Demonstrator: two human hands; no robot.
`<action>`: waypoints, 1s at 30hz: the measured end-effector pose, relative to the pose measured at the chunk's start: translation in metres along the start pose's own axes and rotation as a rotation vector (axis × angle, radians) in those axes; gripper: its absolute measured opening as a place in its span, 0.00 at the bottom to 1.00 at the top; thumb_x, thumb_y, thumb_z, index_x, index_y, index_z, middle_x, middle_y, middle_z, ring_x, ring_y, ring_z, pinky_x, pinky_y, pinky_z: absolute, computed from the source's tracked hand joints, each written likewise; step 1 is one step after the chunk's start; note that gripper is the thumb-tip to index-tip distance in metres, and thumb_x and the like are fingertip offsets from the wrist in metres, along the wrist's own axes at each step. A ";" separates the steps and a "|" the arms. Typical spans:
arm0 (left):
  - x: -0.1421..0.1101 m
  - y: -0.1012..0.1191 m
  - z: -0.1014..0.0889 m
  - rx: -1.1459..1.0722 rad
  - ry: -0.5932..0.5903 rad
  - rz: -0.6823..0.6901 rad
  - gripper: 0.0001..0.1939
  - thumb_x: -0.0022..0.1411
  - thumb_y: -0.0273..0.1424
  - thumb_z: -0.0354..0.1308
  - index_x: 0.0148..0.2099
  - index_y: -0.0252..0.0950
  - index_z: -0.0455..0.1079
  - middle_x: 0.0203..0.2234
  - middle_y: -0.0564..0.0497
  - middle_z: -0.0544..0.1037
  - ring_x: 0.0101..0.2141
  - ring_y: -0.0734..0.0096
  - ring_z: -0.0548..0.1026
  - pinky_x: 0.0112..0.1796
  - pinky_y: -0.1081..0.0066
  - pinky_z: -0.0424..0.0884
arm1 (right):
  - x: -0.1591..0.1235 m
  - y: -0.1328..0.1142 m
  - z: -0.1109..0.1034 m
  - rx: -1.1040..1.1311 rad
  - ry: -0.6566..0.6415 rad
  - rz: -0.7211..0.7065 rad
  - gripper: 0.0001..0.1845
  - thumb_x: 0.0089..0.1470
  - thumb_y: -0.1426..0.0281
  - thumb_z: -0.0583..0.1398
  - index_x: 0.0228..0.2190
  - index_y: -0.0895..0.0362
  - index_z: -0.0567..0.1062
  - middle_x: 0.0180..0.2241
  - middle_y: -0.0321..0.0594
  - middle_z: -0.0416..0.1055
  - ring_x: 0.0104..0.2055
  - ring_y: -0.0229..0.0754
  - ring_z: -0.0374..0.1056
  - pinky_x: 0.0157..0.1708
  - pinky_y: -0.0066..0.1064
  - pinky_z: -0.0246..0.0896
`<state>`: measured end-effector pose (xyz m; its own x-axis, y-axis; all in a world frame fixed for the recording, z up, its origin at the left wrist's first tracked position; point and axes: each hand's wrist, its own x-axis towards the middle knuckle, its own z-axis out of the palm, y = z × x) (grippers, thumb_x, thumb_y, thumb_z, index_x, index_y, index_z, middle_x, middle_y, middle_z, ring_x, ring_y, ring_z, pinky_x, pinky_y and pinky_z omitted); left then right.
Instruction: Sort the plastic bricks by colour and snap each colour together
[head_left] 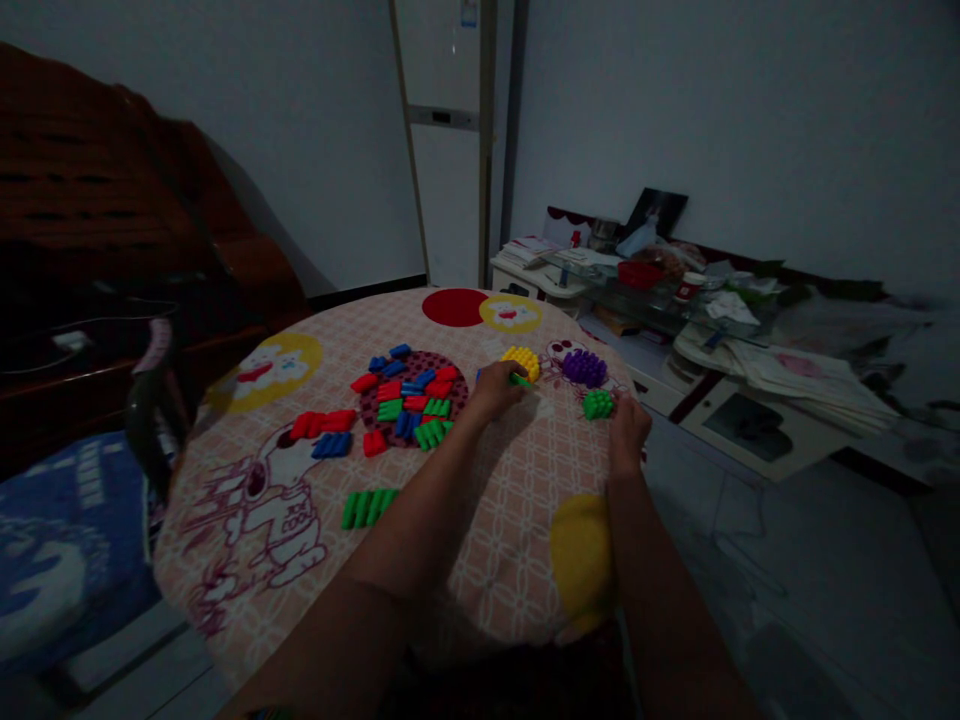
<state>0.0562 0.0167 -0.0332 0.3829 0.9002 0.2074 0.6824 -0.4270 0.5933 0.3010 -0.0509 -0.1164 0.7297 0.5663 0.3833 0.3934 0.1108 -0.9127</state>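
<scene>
My left hand point(498, 392) is over the tablecloth right of the middle, its fingers closed on a green plastic block point(519, 380). A bit of blue shows at its left side. Just beyond it lies a yellow knobbly cluster of blocks point(523, 362). My right hand point(628, 432) rests at the table's right edge with its fingers curled; what they hold, if anything, is hidden. Close to its fingertips sits a green knobbly cluster point(598, 404), and farther back a purple cluster point(584, 368). Whether the right fingertips touch the green cluster I cannot tell.
Red, blue and green ridged blocks point(412, 403) lie in a loose group left of my hands. Nearer me is a green ridged block point(367, 508). The round table wears a patterned cloth point(495, 540). A cluttered low cabinet point(735, 420) stands right, a chair point(154, 400) left.
</scene>
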 end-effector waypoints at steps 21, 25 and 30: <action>0.012 0.057 0.096 -0.086 -0.082 0.172 0.14 0.50 0.21 0.58 0.41 0.30 0.78 0.35 0.41 0.81 0.38 0.61 0.77 0.41 0.67 0.70 | 0.000 0.003 -0.001 -0.043 -0.012 -0.031 0.27 0.58 0.55 0.48 0.35 0.59 0.79 0.34 0.45 0.78 0.37 0.46 0.71 0.42 0.38 0.64; 0.014 0.058 0.103 -0.062 -0.060 0.150 0.12 0.52 0.22 0.58 0.40 0.29 0.77 0.36 0.40 0.81 0.39 0.59 0.77 0.41 0.65 0.70 | -0.001 0.002 -0.001 -0.047 -0.012 -0.038 0.26 0.57 0.55 0.48 0.34 0.59 0.79 0.34 0.45 0.78 0.38 0.47 0.70 0.43 0.37 0.64; 0.010 0.060 0.102 -0.052 -0.058 0.140 0.16 0.53 0.22 0.59 0.45 0.28 0.76 0.40 0.38 0.80 0.42 0.58 0.77 0.44 0.65 0.71 | 0.000 0.002 -0.002 -0.026 -0.022 -0.013 0.25 0.57 0.55 0.49 0.34 0.59 0.79 0.33 0.44 0.78 0.37 0.47 0.71 0.41 0.37 0.65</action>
<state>0.1645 -0.0087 -0.0755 0.5082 0.8252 0.2467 0.5876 -0.5416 0.6012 0.3029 -0.0520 -0.1177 0.7119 0.5830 0.3915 0.4173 0.0973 -0.9036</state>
